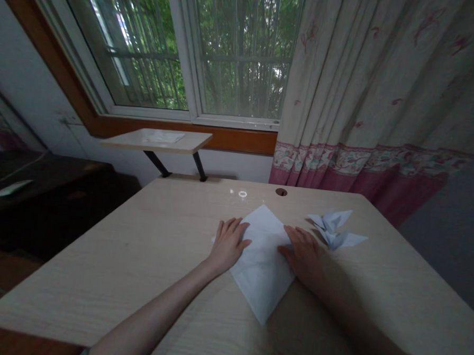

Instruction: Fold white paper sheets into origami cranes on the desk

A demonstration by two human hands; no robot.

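A white sheet of paper [263, 263] lies on the desk, turned so one corner points at me and another away. Faint creases run across it. My left hand [230, 244] rests on its left side, fingers stretched out and thumb on the sheet. On the right side lies my right hand [302, 251], its fingers also extended over the edge. The paper's left and right corners are partly covered by my hands. Two folded paper cranes [333, 230] sit close together just beyond my right hand.
The pale wooden desk [170, 237] has a round cable hole [281, 192] near its back edge. A raised shelf [128, 138] on black supports, with white paper [163, 136] on it, stands at the back left. A curtain [368, 99] hangs beside the window [243, 56].
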